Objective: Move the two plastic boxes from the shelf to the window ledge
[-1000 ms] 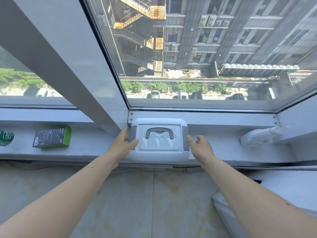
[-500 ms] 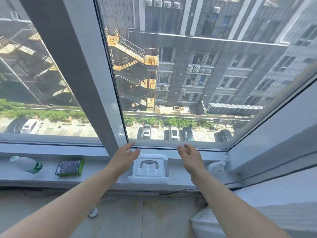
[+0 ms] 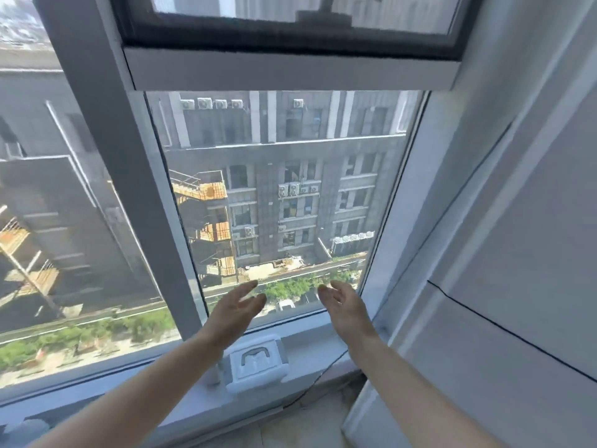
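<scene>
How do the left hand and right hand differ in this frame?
The left hand is seen against the glass beside the grey window post; the right hand is nearer the white wall. Both are open, empty and raised above the white plastic box on the window ledge.

White plastic box [image 3: 256, 363] with grey side latches, grey handle folded flat on its lid, lid-up on the window ledge [image 3: 310, 345] — just beside the frame post.
</scene>
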### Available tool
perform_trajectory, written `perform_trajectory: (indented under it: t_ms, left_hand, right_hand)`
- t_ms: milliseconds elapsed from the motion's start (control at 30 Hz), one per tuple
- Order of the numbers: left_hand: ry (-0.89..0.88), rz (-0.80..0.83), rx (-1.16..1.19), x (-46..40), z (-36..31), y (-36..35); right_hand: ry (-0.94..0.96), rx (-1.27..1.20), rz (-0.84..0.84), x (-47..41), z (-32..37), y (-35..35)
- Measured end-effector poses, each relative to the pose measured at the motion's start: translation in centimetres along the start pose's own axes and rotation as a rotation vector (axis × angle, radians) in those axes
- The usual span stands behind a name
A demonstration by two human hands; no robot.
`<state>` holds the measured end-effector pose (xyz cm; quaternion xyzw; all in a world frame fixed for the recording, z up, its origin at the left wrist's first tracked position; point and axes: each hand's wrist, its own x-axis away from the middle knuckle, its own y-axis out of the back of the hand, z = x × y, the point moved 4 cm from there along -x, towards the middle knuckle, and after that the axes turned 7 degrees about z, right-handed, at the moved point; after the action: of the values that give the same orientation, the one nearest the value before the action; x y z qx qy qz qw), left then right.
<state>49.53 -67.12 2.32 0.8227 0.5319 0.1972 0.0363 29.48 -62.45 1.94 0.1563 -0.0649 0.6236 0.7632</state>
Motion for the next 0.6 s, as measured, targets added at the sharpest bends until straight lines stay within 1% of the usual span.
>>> perform_trajectory:
  t_ms: [167, 333, 467, 600]
  left_hand:
    - [-0.11, 0.119, -0.04, 5.1, -3.7, -3.5]
    - [-0.182, 0.254, -0.038, 8.6, -6.8, -8.8]
    - [-0.218, 0.377, -0.076, 10.9, -9.1, -14.4]
    - [-0.275, 0.554, -0.116, 14.6, -11.3, -22.3]
  right_hand:
    - [0.043, -0.038, -0.154, 8.8, 1.4, 2.8]
    - [0.051, -0.077, -0.324, 17.0, 0.6, 7.0]
    - [0.031, -0.127, -0.476, 23.1, -1.2, 11.4]
    - [0.01, -0.142, -0.658, 30.5, -3.3, 16.8]
